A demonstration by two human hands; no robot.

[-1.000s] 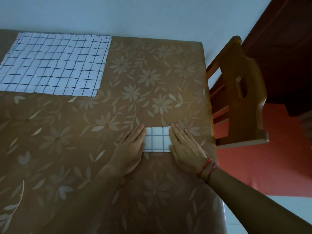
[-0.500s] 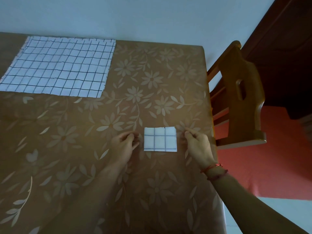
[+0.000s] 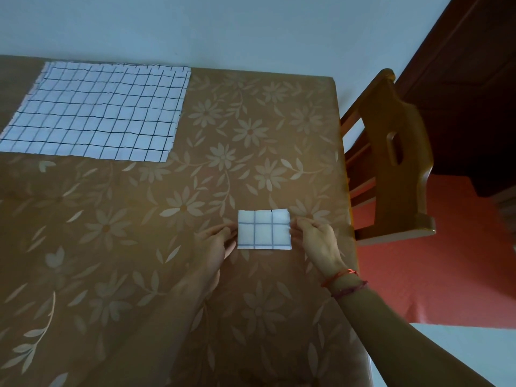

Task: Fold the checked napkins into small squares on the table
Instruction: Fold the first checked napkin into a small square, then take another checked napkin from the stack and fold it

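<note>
1. Head view: a folded napkin (image 3: 264,229) is shown lying flat as a small checked square on the table (image 3: 251,317), near its right edge.
2. The left hand (image 3: 216,241) is seen pinching the square's left edge and the right hand (image 3: 314,237) its right edge (fingertips closed on the cloth, hands apart by the square's width).
3. A second napkin (image 3: 97,113) is shown spread open at the far left, well apart, not yet folded.
4. The cloth is judged light, soft and limp; layers may spring open or slide on the smooth floral cover. Hold is best taken at opposite edges or corners, and creases pressed flat.
</note>
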